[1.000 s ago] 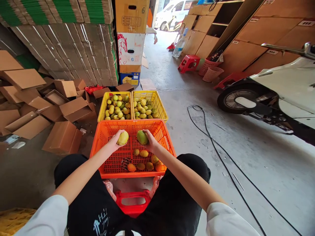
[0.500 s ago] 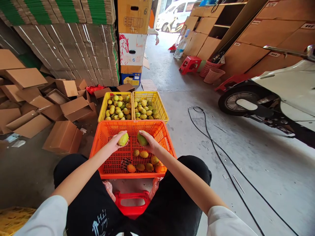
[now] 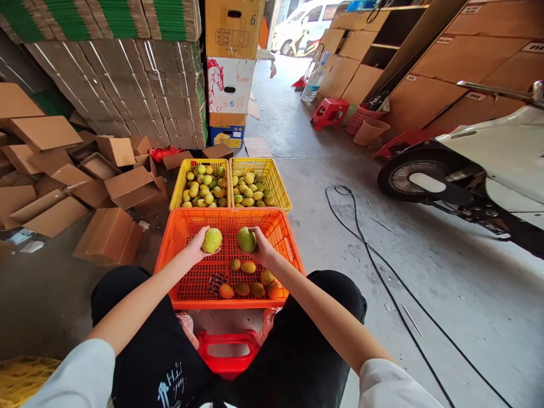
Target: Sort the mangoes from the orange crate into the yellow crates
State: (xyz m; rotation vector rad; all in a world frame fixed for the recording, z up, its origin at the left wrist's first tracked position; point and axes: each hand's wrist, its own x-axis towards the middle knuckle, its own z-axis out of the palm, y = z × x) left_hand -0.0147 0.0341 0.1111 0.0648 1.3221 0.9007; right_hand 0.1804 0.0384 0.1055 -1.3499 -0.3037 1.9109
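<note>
My left hand (image 3: 199,243) is closed around a yellow-green mango (image 3: 212,241), with the thumb along its left side. A greener mango (image 3: 246,240) sits in the grip of my right hand (image 3: 262,247). Both hands are over the orange plastic crate (image 3: 164,249) between my knees, the two fruits a short gap apart. Several smaller yellow, orange and brownish fruits (image 3: 249,267) lie on the right and near part of the crate floor. Dark scraps (image 3: 216,282) are near its front.
Two yellow baskets of fruit (image 3: 206,187) (image 3: 250,190) stand just beyond the crate. Loose cardboard boxes (image 3: 110,232) are heaped at left, before stacked flattened cartons (image 3: 119,90). A black cable (image 3: 365,241) lies on the floor at right, near a scooter (image 3: 497,153).
Both hands have turned the mangoes slightly, and the thumbs have shifted off their tops towards the outer sides. The grips hold. The loose fruits in the crate stay put.
</note>
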